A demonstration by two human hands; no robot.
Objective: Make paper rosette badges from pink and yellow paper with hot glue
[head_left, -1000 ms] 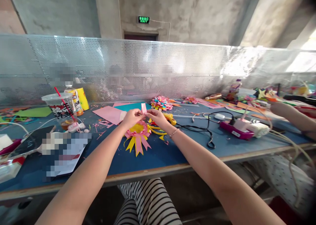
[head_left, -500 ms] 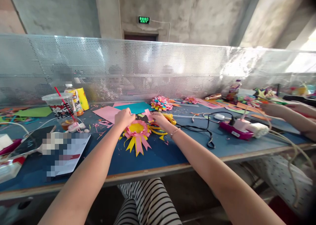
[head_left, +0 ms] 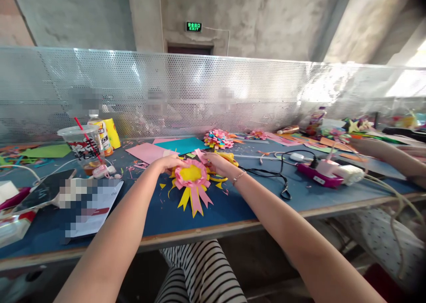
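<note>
at mid-frame, your left hand [head_left: 168, 162] grips the rosette [head_left: 191, 175]; your right hand [head_left: 218, 163] pinches a pink strip [head_left: 199, 155].

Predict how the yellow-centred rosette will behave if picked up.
The rosette is probably light, since it looks like paper. Its tails may flop, being narrow strips free at one end. The pink rim could crush; its folds look thin.

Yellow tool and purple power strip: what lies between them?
In the head view, mainly a looped black cable lies between them on the blue tabletop.
</note>
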